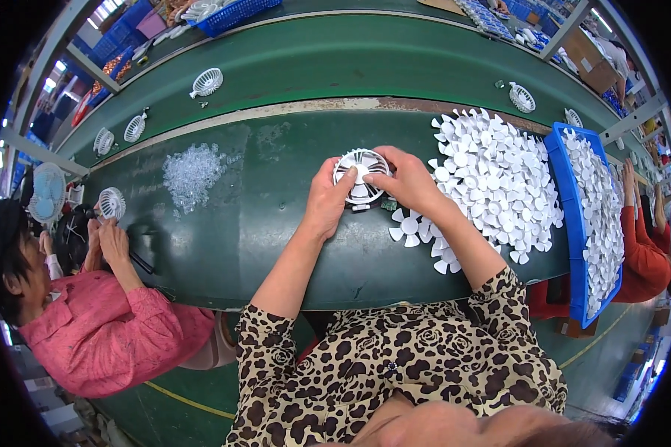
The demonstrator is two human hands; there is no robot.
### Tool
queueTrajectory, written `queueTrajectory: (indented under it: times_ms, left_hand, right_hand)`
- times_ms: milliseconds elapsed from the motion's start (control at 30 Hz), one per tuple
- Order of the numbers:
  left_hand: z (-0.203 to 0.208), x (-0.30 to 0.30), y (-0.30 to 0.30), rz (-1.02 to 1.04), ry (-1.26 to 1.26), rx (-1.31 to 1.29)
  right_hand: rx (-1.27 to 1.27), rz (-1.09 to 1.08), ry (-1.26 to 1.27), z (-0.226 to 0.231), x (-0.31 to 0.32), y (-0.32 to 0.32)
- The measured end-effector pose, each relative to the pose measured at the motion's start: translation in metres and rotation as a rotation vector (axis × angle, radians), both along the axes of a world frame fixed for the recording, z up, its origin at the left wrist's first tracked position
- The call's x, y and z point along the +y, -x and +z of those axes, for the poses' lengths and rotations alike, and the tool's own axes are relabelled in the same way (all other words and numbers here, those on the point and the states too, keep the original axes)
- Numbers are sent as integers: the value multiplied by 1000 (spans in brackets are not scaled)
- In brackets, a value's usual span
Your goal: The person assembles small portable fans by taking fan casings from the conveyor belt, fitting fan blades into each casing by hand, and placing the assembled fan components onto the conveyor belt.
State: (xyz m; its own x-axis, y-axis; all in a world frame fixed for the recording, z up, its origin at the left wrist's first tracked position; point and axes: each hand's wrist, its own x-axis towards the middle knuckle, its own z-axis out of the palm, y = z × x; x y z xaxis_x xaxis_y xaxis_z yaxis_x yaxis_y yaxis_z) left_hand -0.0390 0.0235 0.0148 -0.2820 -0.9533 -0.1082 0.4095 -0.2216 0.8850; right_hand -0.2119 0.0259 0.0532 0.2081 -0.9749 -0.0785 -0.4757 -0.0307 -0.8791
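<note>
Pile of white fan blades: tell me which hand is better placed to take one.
Probably the right hand: it is nearer the pile, which lies on its side. The left hand is farther off, across the fan. Both hands hold the fan, so the right would have to let go.

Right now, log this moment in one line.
left hand: holds white fan unit; right hand: holds same unit; right side: piled white fan blades; left side: small clear parts
</note>
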Motion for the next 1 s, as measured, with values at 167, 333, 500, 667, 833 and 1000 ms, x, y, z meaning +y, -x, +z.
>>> queueTrajectory:
  times_ms: [167, 333, 500, 667, 833, 1000]
  left_hand:
    - [9, 2, -1, 26, -22, -77]
    - [-2, 4, 5, 15, 89, -121]
    - [2, 4, 4, -3, -36, 3]
    - [7, 7, 6, 83, -2, -14]
    - [8, -3, -6, 171, 123, -64]
    - [17, 0, -14, 120, 256, -162]
  right_hand:
    - [285, -51, 752, 10, 25, -11]
    - [463, 24, 653, -8, 19, -18]
    - [441, -62, 687, -5, 21, -23]
    - [415, -64, 720, -8, 16, -27]
    - [225, -46, 796, 10, 23, -31]
    - [202, -57, 561, 21, -1, -7]
